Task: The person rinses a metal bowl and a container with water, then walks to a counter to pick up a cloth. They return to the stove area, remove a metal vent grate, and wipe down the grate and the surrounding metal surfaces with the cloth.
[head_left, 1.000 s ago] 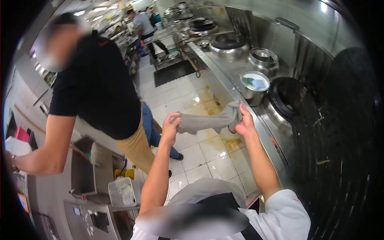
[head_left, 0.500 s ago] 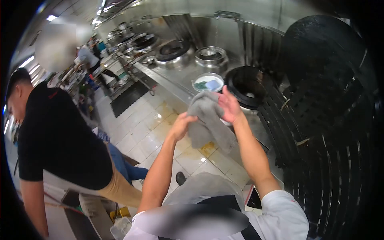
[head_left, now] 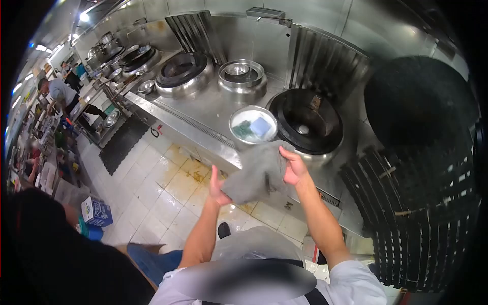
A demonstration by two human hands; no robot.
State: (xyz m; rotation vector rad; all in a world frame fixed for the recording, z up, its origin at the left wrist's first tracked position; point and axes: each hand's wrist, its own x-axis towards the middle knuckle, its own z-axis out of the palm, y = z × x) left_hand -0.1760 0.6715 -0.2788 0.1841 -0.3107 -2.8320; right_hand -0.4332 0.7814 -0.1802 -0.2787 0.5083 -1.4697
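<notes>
A grey cloth [head_left: 255, 173] is spread between my two hands in front of the steel range. At its left edge, my left hand [head_left: 218, 192] grips the cloth with the thumb pointing up and the other fingers partly hidden. My right hand [head_left: 295, 166] pinches the upper right side of the cloth. Just beyond the cloth, a round basin [head_left: 232, 114] stands on the range, holding a light blue sponge [head_left: 261, 126] and a green scouring pad [head_left: 243, 129]. To the right of the basin is a black-rimmed wok burner [head_left: 333, 140].
Black slatted mats [head_left: 406, 213] and a large black wok-like disc [head_left: 417, 101] stand at right. More burners [head_left: 183, 73] line the range. A person in black [head_left: 76, 254] is close on my left. The tiled floor [head_left: 168, 195] looks wet and stained.
The cloth has gone from hanging bunched to spread wider, with my hands lower and farther apart. My view has turned toward the range. The person in black has shifted down at left.
</notes>
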